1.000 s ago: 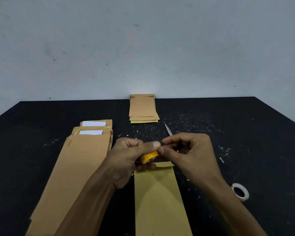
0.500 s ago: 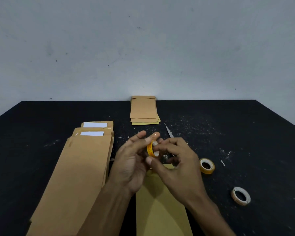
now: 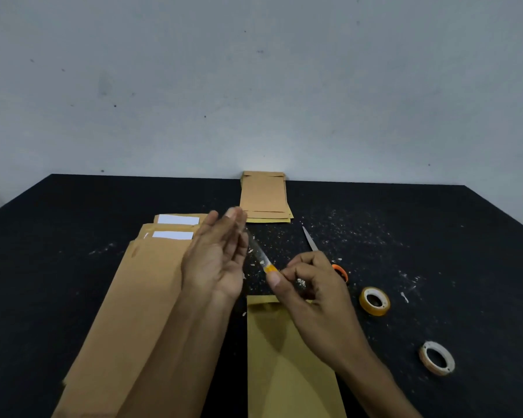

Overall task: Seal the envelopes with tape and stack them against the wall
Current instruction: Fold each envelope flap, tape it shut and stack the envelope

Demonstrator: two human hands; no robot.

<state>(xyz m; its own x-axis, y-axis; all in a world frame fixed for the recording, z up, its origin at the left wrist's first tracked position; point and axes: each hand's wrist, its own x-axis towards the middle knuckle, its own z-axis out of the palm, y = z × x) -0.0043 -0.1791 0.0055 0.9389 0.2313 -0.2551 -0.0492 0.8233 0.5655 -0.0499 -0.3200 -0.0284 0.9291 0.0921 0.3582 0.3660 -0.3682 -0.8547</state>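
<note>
While a clear strip of tape (image 3: 258,251) stretches at mid-frame, the right hand (image 3: 307,285) pinches its orange end and the left hand (image 3: 219,254), fingers straight, carries the far end on its fingertips. Below lies the envelope (image 3: 287,357) on the table (image 3: 435,236); its flap looks untaped. Next, I judge, lower the strip across the flap. Sealed envelopes (image 3: 264,196) sit at the wall, upper centre.

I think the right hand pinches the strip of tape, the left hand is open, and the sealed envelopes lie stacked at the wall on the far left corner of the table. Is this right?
One detail is wrong. In the head view the sealed envelopes lie at the wall near the middle of the table's far edge, not its left corner. The right hand does pinch the strip of tape; the left hand is open.
</note>
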